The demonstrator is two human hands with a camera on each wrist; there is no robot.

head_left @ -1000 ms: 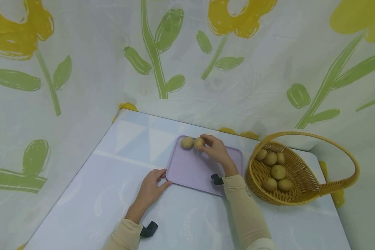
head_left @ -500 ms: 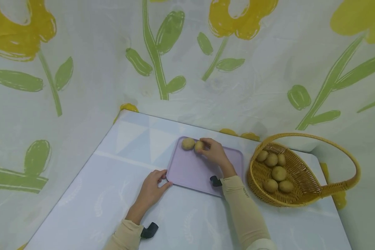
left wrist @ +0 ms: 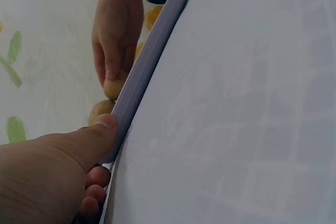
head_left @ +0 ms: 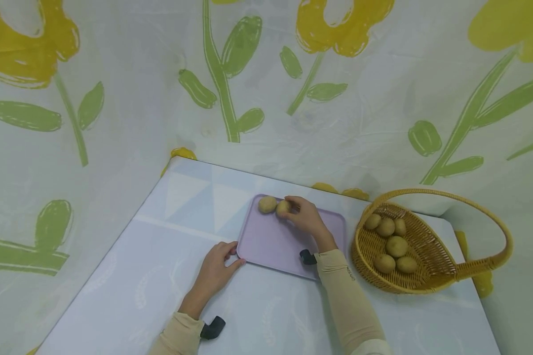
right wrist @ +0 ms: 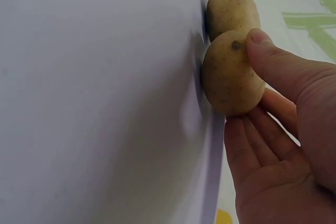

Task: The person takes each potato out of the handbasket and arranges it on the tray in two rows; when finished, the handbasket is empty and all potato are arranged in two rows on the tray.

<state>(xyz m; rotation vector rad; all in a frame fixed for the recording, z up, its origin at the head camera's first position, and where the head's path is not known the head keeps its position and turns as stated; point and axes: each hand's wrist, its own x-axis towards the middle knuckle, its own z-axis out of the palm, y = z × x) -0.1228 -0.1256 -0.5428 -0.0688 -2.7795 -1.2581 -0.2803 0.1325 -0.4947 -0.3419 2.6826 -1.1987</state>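
Flowered wall (head_left: 137, 74), wicker basket (head_left: 431, 252) beside lilac tray (head_left: 273, 241), left grip (head_left: 215, 265) pinching tray corner, right grip (head_left: 307, 216) pinching potato (right wrist: 231, 77)

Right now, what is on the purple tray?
A potato lies at the far left of the tray, with a second potato beside it in the right hand. The right forearm covers the near right corner, so that part cannot be seen.
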